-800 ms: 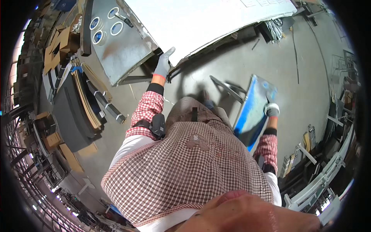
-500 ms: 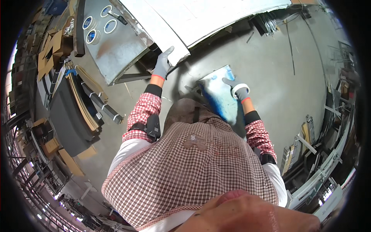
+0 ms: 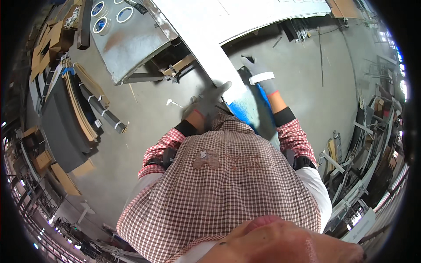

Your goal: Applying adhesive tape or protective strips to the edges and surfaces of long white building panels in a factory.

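A long white panel [image 3: 232,81] reaches from the white surface down toward my body, its near end over a blue-stained board [image 3: 250,109]. My left hand [image 3: 212,98], in a grey glove, holds the panel's left edge near that end, the thumb on top and the other fingers hidden. By the right edge of the panel is my right hand [image 3: 259,70], also gloved, open with its fingers stretched forward. A whitish tape roll [image 3: 262,78] rings that hand near the wrist.
A metal table [image 3: 131,41] at the upper left carries several tape rolls [image 3: 125,15] and a dark-handled tool [image 3: 141,8]. Dark strips and boards [image 3: 66,122] lie on the floor at left. Metal profiles [image 3: 351,171] are piled at right.
The white panel has come toward me, over the blue-stained board. My left hand has moved nearer and right with it. My right hand has left the board and moved forward beside the panel.
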Demonstrator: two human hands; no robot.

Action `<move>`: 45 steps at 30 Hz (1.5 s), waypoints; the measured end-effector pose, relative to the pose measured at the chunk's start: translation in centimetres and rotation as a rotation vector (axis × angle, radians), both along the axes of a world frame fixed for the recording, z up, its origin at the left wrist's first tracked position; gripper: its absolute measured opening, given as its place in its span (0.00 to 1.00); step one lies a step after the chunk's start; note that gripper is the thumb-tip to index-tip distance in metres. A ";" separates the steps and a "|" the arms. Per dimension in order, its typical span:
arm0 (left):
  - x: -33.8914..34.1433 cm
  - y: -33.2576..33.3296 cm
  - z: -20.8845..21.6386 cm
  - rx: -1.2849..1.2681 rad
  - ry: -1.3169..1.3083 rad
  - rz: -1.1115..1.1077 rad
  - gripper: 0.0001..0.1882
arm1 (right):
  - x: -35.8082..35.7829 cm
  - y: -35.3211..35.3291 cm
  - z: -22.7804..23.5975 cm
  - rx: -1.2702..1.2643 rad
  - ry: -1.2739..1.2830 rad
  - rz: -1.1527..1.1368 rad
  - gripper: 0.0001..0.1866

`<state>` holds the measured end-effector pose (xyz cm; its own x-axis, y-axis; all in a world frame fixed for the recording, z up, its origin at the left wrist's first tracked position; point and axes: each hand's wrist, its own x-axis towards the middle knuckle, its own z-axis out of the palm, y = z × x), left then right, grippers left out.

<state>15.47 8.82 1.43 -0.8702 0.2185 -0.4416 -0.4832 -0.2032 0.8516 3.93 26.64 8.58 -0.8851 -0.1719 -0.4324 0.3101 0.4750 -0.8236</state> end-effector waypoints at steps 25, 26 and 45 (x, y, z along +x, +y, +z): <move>-5.2 -8.7 12.7 -0.064 0.604 0.133 0.13 | 6.5 -6.3 15.8 -0.216 0.572 0.457 0.14; -5.5 -9.9 12.3 -0.237 0.878 0.056 0.12 | 7.4 -5.8 17.0 -0.458 0.207 0.103 0.16; -1.7 -8.9 13.8 0.100 0.351 0.107 0.17 | 6.5 -5.1 15.7 0.159 0.570 0.460 0.18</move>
